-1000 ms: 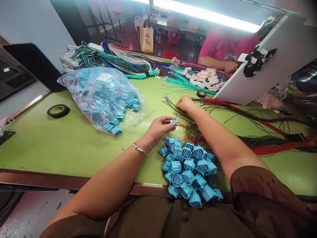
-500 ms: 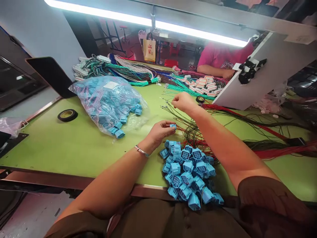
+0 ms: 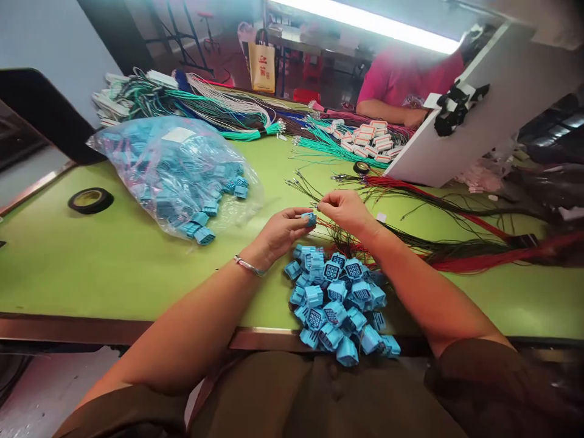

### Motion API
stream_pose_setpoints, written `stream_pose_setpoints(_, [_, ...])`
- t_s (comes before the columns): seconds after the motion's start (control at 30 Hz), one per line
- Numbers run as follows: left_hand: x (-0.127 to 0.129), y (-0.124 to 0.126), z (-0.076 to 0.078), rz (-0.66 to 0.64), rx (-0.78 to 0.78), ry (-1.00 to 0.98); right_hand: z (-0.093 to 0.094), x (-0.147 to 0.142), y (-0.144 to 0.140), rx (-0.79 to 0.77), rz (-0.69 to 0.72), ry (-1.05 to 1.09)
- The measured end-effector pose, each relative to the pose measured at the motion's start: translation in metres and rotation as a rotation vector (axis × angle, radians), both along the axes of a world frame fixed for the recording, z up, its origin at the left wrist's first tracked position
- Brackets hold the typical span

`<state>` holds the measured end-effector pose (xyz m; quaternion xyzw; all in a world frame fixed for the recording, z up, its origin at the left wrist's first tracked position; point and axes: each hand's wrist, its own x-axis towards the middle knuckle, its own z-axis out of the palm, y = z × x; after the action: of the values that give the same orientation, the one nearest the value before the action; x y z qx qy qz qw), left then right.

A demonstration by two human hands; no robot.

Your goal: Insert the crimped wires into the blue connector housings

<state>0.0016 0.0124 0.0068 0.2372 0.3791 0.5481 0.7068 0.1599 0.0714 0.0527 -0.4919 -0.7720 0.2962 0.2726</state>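
My left hand (image 3: 280,232) pinches a small blue connector (image 3: 309,218) between thumb and fingers above the green table (image 3: 114,255). My right hand (image 3: 344,210) is right beside it, fingertips pinched on a thin dark wire whose end meets the connector. Under both hands lies a spread of dark and red wires (image 3: 410,237). A pile of blue connectors (image 3: 337,304) with wires attached sits at the near table edge between my forearms.
A clear bag of blue connectors (image 3: 173,173) lies to the left, a black tape roll (image 3: 90,199) further left. Green, white and blue wire bundles (image 3: 214,112) cross the far side. A slanted white board (image 3: 465,115) stands right. A person in pink (image 3: 401,85) works opposite.
My right hand drew back from the far wire ends toward me and now meets the connector in my left hand, bringing a wire with it. The left hand has barely moved.
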Motion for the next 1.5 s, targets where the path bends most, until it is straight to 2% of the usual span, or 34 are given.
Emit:
stream_pose_setpoints(0.1, [0.0, 0.001, -0.001, -0.004, -0.032, -0.01, -0.017, 0.019, -0.012, 0.09, -0.013, 0.008])
stream_pose_setpoints(0.2, [-0.001, 0.001, -0.001, -0.016, -0.033, -0.01, -0.026, 0.027, -0.021, 0.221, 0.028, 0.037])
stream_pose_setpoints(0.33, [-0.002, 0.002, -0.003, -0.036, -0.019, 0.004, -0.029, 0.026, -0.025, 0.4, 0.08, 0.008])
stream_pose_setpoints(0.57, [-0.002, 0.002, -0.002, -0.053, -0.045, 0.025, -0.035, 0.026, -0.021, 0.52, 0.15, -0.098])
stream_pose_setpoints(0.83, [-0.002, 0.002, -0.004, -0.061, -0.01, 0.032, -0.031, 0.028, -0.025, 0.703, 0.189, -0.376])
stream_pose_setpoints(0.97, [-0.001, -0.002, -0.005, -0.061, 0.069, 0.142, -0.033, 0.026, -0.027, 0.642, 0.232, -0.41])
stream_pose_setpoints(1.13, [-0.001, -0.003, -0.003, -0.059, 0.077, 0.153, -0.038, 0.028, -0.027, 0.473, 0.226, -0.135])
stream_pose_setpoints(1.33, [-0.002, -0.003, -0.002, -0.08, 0.069, 0.164, -0.037, 0.029, -0.026, 0.544, 0.207, -0.148])
stream_pose_setpoints(1.5, [0.004, -0.006, -0.002, -0.084, 0.064, 0.223, -0.039, 0.024, -0.028, 0.524, 0.208, -0.249])
